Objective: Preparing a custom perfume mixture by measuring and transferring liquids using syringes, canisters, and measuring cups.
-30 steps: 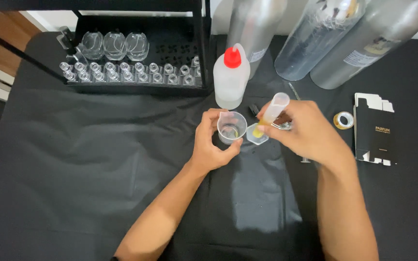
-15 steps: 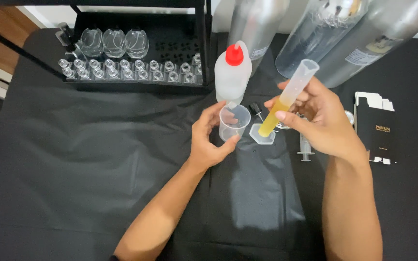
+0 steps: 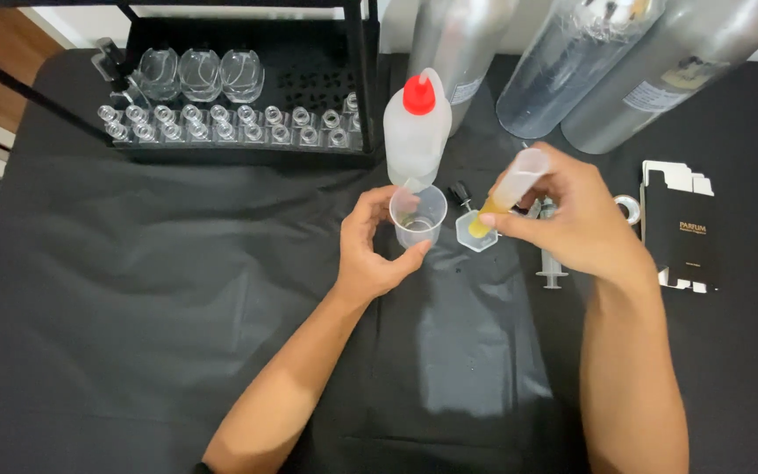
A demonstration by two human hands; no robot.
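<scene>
My left hand (image 3: 370,250) grips a small clear plastic cup (image 3: 417,218) that stands on the black cloth. My right hand (image 3: 576,219) holds a clear tube (image 3: 506,191) with yellow liquid at its lower end, tilted, its tip down in a small hexagonal clear bottle (image 3: 475,230) just right of the cup. A white squeeze bottle with a red cap (image 3: 416,132) stands right behind the cup. A syringe (image 3: 549,263) lies on the cloth partly under my right hand.
A black rack (image 3: 247,114) at the back left holds several small glass bottles and three larger ones. Three big silver cylinders (image 3: 660,79) stand at the back right. A black and white carton (image 3: 682,230) and a small metal ring (image 3: 629,209) lie at the right.
My right hand lifted the tube up over the cup half a second ago, then lowered it back so its tip is again in the hexagonal bottle. The left hand kept hold of the cup.
</scene>
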